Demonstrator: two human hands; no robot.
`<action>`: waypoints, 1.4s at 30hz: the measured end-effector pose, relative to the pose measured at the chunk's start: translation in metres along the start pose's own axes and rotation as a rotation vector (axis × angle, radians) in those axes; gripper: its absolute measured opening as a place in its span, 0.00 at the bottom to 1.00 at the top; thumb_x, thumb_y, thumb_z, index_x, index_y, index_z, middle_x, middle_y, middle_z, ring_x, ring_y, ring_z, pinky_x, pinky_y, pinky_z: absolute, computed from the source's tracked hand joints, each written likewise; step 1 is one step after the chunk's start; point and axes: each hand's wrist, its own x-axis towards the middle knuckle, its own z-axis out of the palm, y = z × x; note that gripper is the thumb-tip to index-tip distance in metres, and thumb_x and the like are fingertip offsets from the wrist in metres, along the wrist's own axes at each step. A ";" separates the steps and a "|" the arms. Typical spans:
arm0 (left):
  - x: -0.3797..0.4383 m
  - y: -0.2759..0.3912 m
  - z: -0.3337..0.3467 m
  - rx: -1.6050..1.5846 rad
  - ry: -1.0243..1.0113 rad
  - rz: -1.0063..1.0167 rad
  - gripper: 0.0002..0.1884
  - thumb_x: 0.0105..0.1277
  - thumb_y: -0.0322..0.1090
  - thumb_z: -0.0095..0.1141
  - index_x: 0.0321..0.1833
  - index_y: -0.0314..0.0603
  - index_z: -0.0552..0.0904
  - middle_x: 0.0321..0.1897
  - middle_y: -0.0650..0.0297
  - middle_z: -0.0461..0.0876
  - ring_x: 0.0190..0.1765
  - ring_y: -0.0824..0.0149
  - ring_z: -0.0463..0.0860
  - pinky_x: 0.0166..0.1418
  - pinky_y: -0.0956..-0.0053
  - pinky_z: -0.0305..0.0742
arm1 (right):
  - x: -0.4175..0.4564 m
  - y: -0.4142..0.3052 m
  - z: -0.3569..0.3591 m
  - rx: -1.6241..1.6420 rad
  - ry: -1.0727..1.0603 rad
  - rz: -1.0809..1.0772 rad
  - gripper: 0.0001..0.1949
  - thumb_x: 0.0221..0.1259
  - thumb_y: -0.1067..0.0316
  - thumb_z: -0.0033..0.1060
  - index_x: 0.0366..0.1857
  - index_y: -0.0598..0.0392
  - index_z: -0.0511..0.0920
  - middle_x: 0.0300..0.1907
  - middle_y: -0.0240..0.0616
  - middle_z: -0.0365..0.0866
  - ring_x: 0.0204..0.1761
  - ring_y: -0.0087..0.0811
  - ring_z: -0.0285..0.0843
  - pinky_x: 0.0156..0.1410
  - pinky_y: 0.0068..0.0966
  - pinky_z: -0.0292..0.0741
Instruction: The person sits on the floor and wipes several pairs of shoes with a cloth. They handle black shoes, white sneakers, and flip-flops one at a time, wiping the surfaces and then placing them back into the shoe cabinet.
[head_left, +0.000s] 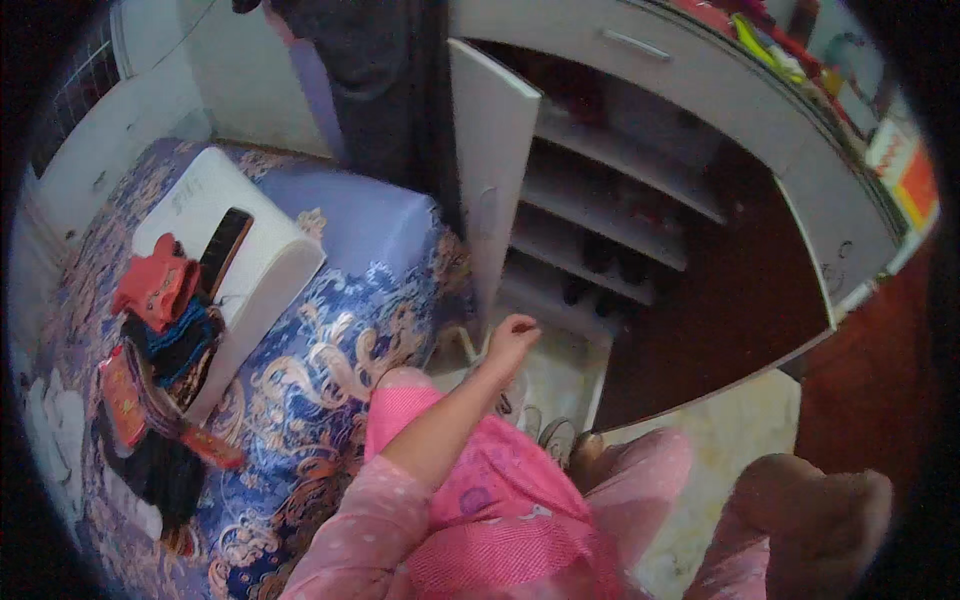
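My left hand (514, 341) is held out over my lap, its fingers curled in front of the open cupboard's lower shelves. A small dark spot shows at the fingertips; whether it is an object or shadow I cannot tell. At the lower right, a blurred skin-toned shape beside a pink sleeve seems to be my right hand (840, 502), very near the camera; its fingers cannot be made out. Left of me on the bed (330, 352) lie a folded white sheet-like item (277, 255), a long dark object (227, 244) on it, red knitwear (161, 289) and dark folded fabric (180, 345).
The cupboard's white door (495, 157) stands open beside dark hanging cloth (375, 82). Dark items sit on its shelves (600, 217); its brown-faced door (720, 322) swings out over the floor. Pale shoes (556, 439) rest below. Colourful items (772, 56) cover the cupboard top.
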 end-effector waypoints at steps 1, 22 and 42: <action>-0.002 0.003 0.008 0.032 -0.076 0.032 0.14 0.56 0.30 0.62 0.46 0.37 0.80 0.39 0.63 0.81 0.44 0.70 0.78 0.50 0.77 0.72 | 0.001 0.005 -0.006 -0.073 0.069 -0.035 0.07 0.58 0.68 0.47 0.33 0.56 0.76 0.26 0.35 0.74 0.22 0.25 0.66 0.31 0.21 0.66; 0.001 0.015 -0.012 0.020 -0.060 -0.049 0.11 0.60 0.31 0.61 0.46 0.41 0.79 0.36 0.67 0.79 0.37 0.74 0.76 0.42 0.80 0.72 | 0.083 0.434 -0.043 -0.778 0.035 0.821 0.27 0.52 0.44 0.62 0.54 0.47 0.77 0.50 0.43 0.81 0.53 0.43 0.78 0.59 0.34 0.71; 0.007 0.016 -0.001 0.043 -0.093 0.077 0.10 0.59 0.27 0.58 0.44 0.39 0.80 0.35 0.68 0.79 0.38 0.74 0.76 0.41 0.79 0.71 | 0.057 0.435 -0.004 -0.658 0.962 0.484 0.24 0.48 0.55 0.72 0.40 0.65 0.73 0.39 0.41 0.79 0.39 0.31 0.77 0.43 0.28 0.74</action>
